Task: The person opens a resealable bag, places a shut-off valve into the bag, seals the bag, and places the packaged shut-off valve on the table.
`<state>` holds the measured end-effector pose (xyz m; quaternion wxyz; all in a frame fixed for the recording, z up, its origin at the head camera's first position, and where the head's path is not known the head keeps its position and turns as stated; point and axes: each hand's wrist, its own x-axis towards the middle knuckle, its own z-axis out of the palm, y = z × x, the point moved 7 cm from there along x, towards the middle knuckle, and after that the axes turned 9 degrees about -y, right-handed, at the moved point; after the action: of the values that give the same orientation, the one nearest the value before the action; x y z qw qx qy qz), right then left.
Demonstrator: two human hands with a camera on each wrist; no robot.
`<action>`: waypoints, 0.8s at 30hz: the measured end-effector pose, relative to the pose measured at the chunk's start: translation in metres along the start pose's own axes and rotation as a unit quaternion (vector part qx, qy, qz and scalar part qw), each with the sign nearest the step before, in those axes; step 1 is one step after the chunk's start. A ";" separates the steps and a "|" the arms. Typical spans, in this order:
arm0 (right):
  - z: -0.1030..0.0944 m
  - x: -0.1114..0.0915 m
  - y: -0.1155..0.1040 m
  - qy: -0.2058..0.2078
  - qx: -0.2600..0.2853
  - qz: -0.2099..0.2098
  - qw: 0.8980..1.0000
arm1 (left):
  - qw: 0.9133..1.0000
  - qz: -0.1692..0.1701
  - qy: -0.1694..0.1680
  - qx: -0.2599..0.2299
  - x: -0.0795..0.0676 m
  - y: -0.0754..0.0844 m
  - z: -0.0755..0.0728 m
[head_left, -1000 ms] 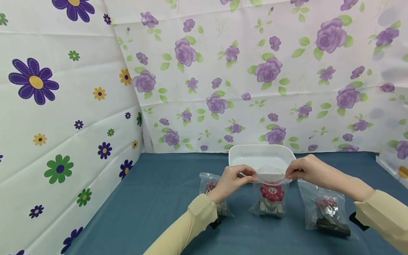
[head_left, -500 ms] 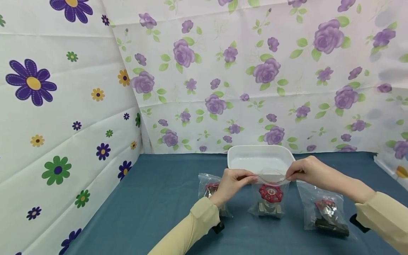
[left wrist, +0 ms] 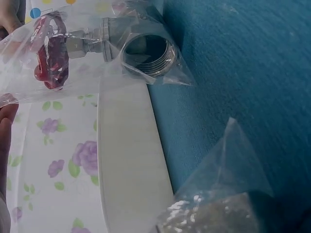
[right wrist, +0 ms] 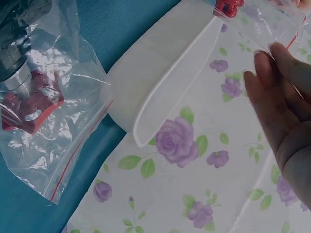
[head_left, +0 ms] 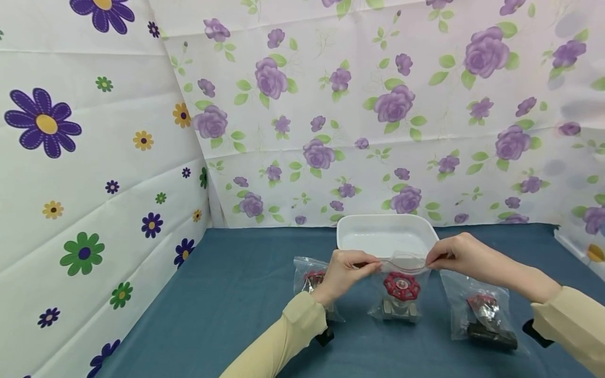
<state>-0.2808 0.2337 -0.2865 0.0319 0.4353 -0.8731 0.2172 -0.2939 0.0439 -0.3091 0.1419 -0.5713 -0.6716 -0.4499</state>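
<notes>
In the head view, my left hand [head_left: 342, 270] pinches the left end of the top edge of a clear zip bag [head_left: 377, 302]. The right hand [head_left: 460, 254] pinches the right end, with thumb and fingers together. Inside the bag stands a metal valve [head_left: 400, 310] with a red handwheel [head_left: 402, 286] on top. From the left wrist, the valve's threaded opening [left wrist: 150, 56] shows through the plastic. A red zip line [right wrist: 297, 34] runs along the bag's mouth near my right fingertips in the right wrist view.
Behind the held bag sits a white basin [head_left: 387, 226]. A second bagged valve [head_left: 314, 278] is partly hidden behind my left hand. On the right, another bagged valve [head_left: 487, 317] with a dark body lies on the blue cloth [head_left: 255, 283]. Flowered sheets [head_left: 321, 105] hang behind and at left.
The bag's mouth gaped wider a second ago and looks narrower now. My right hand has shifted slightly to the right; both hands keep their pinch on the edge.
</notes>
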 end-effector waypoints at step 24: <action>0.035 0.038 -0.020 0.008 -0.061 0.093 0.994 | 0.999 -0.017 0.012 -0.028 -0.005 -0.008 -0.001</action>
<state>-0.2841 0.1804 -0.3015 0.0455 0.3478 -0.9211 0.1693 -0.2997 0.0402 -0.3151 0.1264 -0.5583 -0.6662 -0.4780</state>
